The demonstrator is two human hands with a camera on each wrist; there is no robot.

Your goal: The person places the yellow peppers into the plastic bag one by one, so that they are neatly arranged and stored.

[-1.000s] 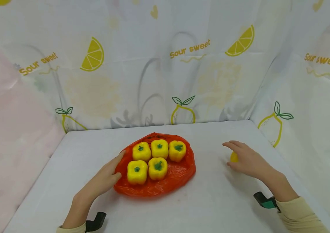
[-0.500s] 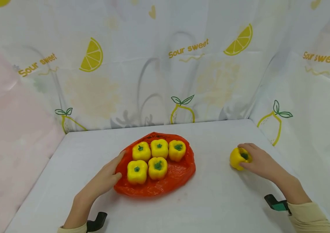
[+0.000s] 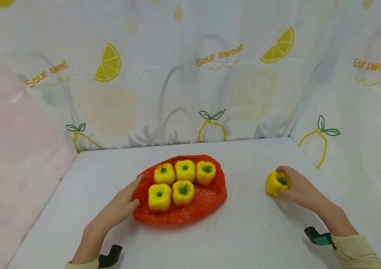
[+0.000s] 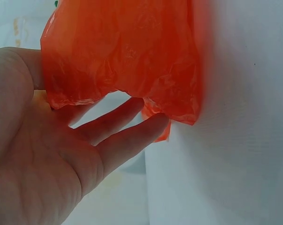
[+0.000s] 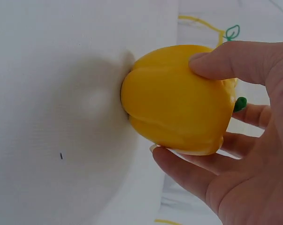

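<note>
On the right side of the table, my right hand (image 3: 297,188) holds a yellow bell pepper (image 3: 275,183) with a green stem. The right wrist view shows the thumb on one side of the pepper (image 5: 179,103) and the fingers on the other; its base appears to touch the table. A red plastic bag (image 3: 207,200) lies rolled open at the centre, with several yellow bell peppers (image 3: 183,193) standing inside, stems up. My left hand (image 3: 121,203) rests against the bag's left edge, fingers spread. In the left wrist view its extended fingers touch the bag (image 4: 127,51), which partly hides them.
A white tabletop (image 3: 244,231) lies under everything. Curtains with lemon prints (image 3: 177,93) stand behind it and along the right side, and a pinkish cloth (image 3: 19,168) hangs at the left.
My right hand has shifted rightward and changed its hold, so the pepper it mostly covered now shows. The bag's far rim has shifted slightly. My left hand stays at the bag's edge.
</note>
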